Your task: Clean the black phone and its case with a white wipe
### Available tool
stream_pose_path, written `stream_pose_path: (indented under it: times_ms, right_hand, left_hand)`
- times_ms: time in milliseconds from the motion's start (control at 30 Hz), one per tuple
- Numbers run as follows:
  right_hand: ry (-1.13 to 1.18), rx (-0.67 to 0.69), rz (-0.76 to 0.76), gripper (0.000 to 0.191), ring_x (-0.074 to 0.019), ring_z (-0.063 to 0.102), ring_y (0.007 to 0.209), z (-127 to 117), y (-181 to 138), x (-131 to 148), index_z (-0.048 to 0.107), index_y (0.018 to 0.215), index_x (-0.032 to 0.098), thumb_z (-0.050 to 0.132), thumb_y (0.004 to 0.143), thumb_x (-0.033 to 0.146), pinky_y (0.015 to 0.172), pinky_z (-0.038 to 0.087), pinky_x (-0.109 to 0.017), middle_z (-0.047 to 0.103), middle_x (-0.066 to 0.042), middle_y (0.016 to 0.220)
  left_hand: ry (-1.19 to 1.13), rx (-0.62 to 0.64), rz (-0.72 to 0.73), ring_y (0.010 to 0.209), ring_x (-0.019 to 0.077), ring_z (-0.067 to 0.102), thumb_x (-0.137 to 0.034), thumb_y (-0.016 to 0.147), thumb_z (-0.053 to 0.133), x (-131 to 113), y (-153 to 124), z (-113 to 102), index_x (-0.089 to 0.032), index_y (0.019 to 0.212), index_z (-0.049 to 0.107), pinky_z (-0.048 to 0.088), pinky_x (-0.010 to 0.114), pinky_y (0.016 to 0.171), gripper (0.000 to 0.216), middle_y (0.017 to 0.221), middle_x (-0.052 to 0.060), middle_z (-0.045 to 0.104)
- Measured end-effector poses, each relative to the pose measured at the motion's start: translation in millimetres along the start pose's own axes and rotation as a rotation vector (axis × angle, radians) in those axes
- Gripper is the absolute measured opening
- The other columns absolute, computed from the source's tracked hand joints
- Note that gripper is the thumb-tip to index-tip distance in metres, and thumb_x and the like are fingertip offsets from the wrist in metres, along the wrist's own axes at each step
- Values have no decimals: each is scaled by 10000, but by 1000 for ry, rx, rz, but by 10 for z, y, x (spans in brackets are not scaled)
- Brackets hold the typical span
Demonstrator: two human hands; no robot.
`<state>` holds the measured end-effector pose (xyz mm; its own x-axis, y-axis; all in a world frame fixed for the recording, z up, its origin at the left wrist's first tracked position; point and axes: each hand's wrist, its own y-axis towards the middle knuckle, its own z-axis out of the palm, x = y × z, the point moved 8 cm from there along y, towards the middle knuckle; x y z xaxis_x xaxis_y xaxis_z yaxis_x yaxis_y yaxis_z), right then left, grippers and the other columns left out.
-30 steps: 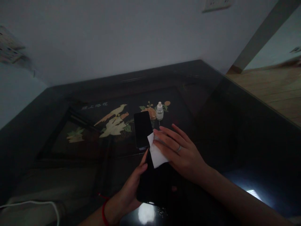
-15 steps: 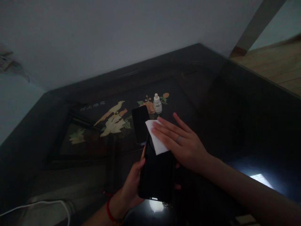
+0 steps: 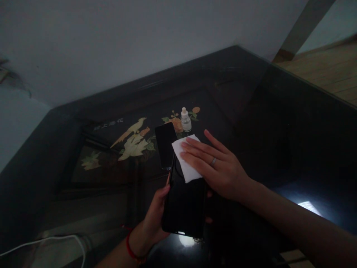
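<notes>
My left hand (image 3: 156, 219) grips a black phone (image 3: 185, 204) by its lower edges, screen up, above the dark table. My right hand (image 3: 214, 165) lies flat with fingers stretched out, pressing a white wipe (image 3: 185, 160) onto the upper part of that screen. A second black phone (image 3: 165, 143) lies flat on the table just beyond, touching nothing I hold. A small clear dropper bottle (image 3: 185, 121) with a white cap stands behind it.
The table (image 3: 264, 123) is dark and glossy, with an inlaid bird-and-flower picture (image 3: 134, 139) on the left. A white cable (image 3: 55, 240) runs along the near left edge. A wall rises behind; wooden floor (image 3: 329, 70) shows at the right.
My right hand has slid the white wipe up the held phone's screen toward its top edge. The left hand has kept its grip while the view shifted slightly.
</notes>
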<state>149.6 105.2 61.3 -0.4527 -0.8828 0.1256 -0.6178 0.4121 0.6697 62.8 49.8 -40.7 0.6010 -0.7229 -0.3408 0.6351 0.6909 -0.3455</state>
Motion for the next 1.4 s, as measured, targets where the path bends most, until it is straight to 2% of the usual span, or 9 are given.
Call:
stream_pose_path:
  times_ms: [400, 533, 667, 833, 900, 1067, 1200, 1300, 1400]
  right_hand:
    - [17, -40, 9, 266, -253, 500, 1249, -18, -9, 29, 600, 1129, 89, 413, 946, 140, 1097, 316, -546, 631, -146, 1220]
    - [-5, -84, 30, 269, -256, 534, 1213, -67, -18, -7, 605, 1121, 61, 425, 933, 131, 1084, 363, -495, 646, -169, 1188]
    - [-25, -72, 68, 264, -236, 531, 1214, -30, -26, -37, 607, 1116, 103, 418, 936, 148, 1078, 378, -472, 652, -133, 1190]
    - [8, -48, 27, 247, -243, 520, 1219, 14, -6, 31, 615, 1100, 91, 443, 932, 149, 1079, 365, -485, 637, -140, 1213]
    - [19, -47, 22, 243, -246, 526, 1206, 8, 1, 40, 619, 1093, 83, 452, 926, 139, 1067, 374, -483, 638, -144, 1207]
    - [7, -32, 45, 242, -240, 516, 1194, 9, 4, 16, 610, 1102, 96, 459, 917, 132, 1019, 408, -443, 614, -131, 1249]
    - [24, -16, 29, 248, -216, 488, 1215, 18, 1, 25, 605, 1108, 119, 432, 933, 148, 1043, 377, -436, 614, -102, 1256]
    - [45, 1, -2, 253, -215, 486, 1216, 21, -1, 64, 610, 1096, 123, 410, 945, 157, 1081, 331, -441, 619, -87, 1251]
    - [78, 53, -73, 270, -231, 498, 1207, 58, 0, 153, 610, 1099, 110, 395, 951, 178, 1088, 323, -453, 622, -96, 1243]
  left_hand:
    - [-13, -24, -10, 1125, 360, 567, -526, 860, 416, 19, -2, -61, -85, 1236, 582, 373, 576, 978, 603, 1247, 195, 604]
    - [-13, -35, 39, 1170, 360, 536, -485, 862, 456, -56, 3, -1, -132, 1227, 602, 405, 571, 949, 528, 1220, 171, 629]
    - [-6, -33, 18, 1127, 346, 568, -496, 850, 475, -46, 7, -7, -118, 1215, 611, 402, 556, 959, 542, 1218, 168, 631]
    - [15, -45, -7, 1036, 357, 618, -517, 846, 460, 9, 0, -83, -115, 1196, 620, 386, 577, 960, 556, 1182, 167, 648]
    - [27, -64, 7, 1036, 357, 616, -500, 840, 482, -4, 1, -79, -138, 1211, 606, 398, 585, 942, 533, 1175, 160, 651]
    - [38, -118, 63, 1064, 333, 606, -426, 814, 555, -51, 1, -58, -298, 1311, 498, 449, 557, 888, 517, 1169, 81, 656]
    - [41, -146, 37, 1005, 339, 633, -469, 802, 549, 2, -2, -98, -225, 1285, 534, 469, 518, 861, 541, 1092, 117, 682]
    - [35, -159, 61, 1051, 322, 615, -447, 794, 564, -19, 2, -110, -246, 1287, 529, 454, 492, 900, 533, 1125, 87, 677]
    - [28, -214, 96, 1051, 300, 616, -428, 790, 578, -83, -5, -139, -200, 1185, 612, 437, 438, 942, 458, 1053, 72, 705]
